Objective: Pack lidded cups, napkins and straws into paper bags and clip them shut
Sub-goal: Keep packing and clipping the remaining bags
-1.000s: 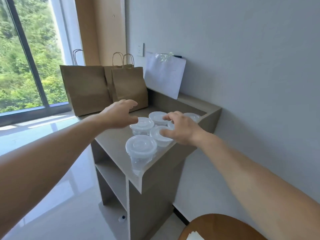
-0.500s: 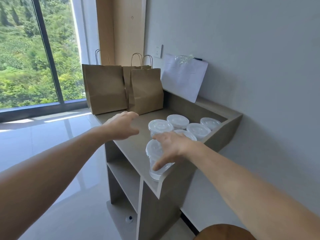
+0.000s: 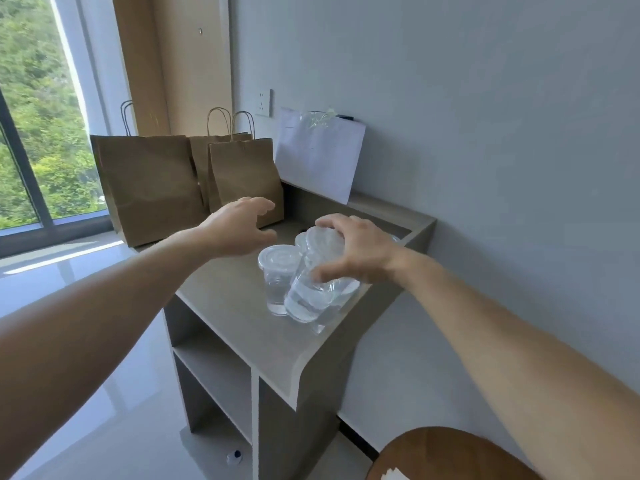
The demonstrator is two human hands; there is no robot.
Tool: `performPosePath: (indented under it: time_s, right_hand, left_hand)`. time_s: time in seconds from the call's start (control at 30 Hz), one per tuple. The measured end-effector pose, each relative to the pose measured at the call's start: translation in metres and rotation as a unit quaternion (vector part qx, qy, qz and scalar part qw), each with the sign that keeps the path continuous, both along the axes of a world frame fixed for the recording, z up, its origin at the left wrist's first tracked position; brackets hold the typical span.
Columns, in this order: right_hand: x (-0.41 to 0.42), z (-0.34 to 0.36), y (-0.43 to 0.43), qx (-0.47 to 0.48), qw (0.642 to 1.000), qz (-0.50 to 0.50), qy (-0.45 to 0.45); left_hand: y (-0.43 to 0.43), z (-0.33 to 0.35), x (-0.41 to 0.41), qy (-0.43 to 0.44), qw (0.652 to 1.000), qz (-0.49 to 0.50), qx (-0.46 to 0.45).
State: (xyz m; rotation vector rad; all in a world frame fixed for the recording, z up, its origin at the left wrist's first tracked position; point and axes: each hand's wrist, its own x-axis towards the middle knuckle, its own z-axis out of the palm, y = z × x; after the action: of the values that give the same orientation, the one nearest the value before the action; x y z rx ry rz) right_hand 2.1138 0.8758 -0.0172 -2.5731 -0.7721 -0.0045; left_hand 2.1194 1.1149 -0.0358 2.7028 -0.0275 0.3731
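Observation:
My right hand (image 3: 360,252) grips a clear lidded cup (image 3: 313,278), lifted and tilted above the grey cabinet top (image 3: 242,306). Another lidded cup (image 3: 278,271) stands upright just left of it; more cups behind are mostly hidden by my hand. My left hand (image 3: 239,225) hovers open, fingers spread, in front of the smaller brown paper bag (image 3: 242,174). A larger brown paper bag (image 3: 149,181) stands to its left, and a third bag (image 3: 202,150) shows between them.
A white paper bag (image 3: 318,161) leans against the wall on the cabinet's raised back ledge. Open shelves (image 3: 214,368) lie under the top. A round wooden table edge (image 3: 446,452) shows at bottom right. A large window is at the left.
My right hand closed on the front cup and lifted it off the cabinet top, tilting it. My left hand moved closer to the smaller brown bag. The view moved closer.

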Motion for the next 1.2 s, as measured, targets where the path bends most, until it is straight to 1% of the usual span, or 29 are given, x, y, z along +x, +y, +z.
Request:
performPosePath:
  time_s: [0.07,0.13,0.27,0.4,0.5,0.73,0.9,1.1,1.2]
  right_hand:
    - [-0.003,0.018,-0.023,0.054,0.998,-0.028,0.012]
    - [-0.008,0.033,-0.049,0.077,0.995,-0.063,-0.001]
    - [-0.023,0.046,-0.106,0.074,0.985,-0.149,-0.043]
    - [-0.048,0.031,-0.161,0.047,0.966,-0.254,-0.036]
    - [-0.073,0.007,-0.202,0.026,0.946,-0.323,-0.02]
    - [-0.139,-0.071,-0.299,-0.015,0.895,-0.444,0.049]
    - [-0.176,-0.127,-0.353,-0.027,0.863,-0.495,0.095]
    - [-0.185,-0.188,-0.39,-0.012,0.853,-0.506,0.129]
    - [-0.179,-0.215,-0.403,-0.002,0.855,-0.503,0.127]
  left_hand:
    - [-0.017,0.01,0.01,-0.015,0.999,-0.03,0.007]
    - [-0.037,0.02,0.02,-0.031,0.997,-0.07,0.018]
    - [-0.087,0.033,0.038,-0.041,0.988,-0.149,0.028]
    - [-0.156,0.033,0.046,-0.046,0.969,-0.242,0.02]
    - [-0.218,0.017,0.044,-0.028,0.95,-0.309,0.035]
    - [-0.345,-0.068,0.005,0.076,0.9,-0.427,0.05]
    - [-0.408,-0.144,-0.033,0.181,0.864,-0.465,0.067]
    - [-0.446,-0.231,-0.079,0.301,0.829,-0.457,0.114]
    - [-0.454,-0.269,-0.1,0.371,0.8,-0.445,0.158]
